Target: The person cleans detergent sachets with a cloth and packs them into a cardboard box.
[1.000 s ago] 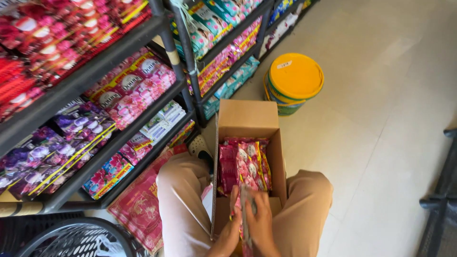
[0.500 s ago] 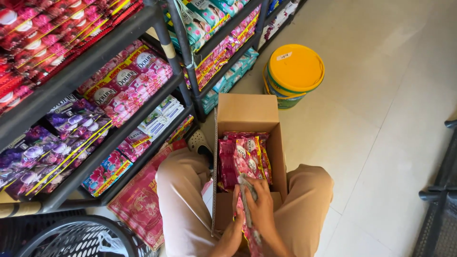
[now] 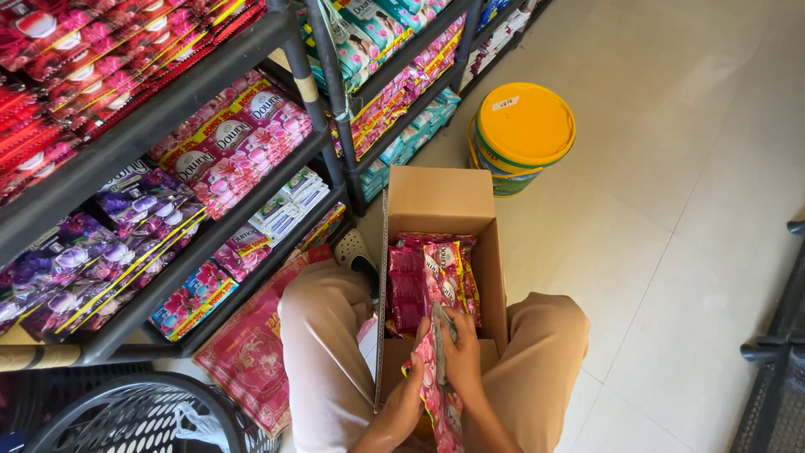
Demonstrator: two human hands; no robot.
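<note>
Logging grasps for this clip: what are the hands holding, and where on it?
Both hands, left and right, grip a pink sachet strip near its upper end, over the cardboard box.

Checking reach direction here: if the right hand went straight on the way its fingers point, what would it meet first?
Probably the pink packets stacked in the cardboard box; the right hand points toward them, though depth is unclear.

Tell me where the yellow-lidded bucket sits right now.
In the head view the yellow-lidded bucket stands on the tiled floor at upper centre-right, just beyond the far end of the open cardboard box and beside the foot of the shelving rack.
</note>
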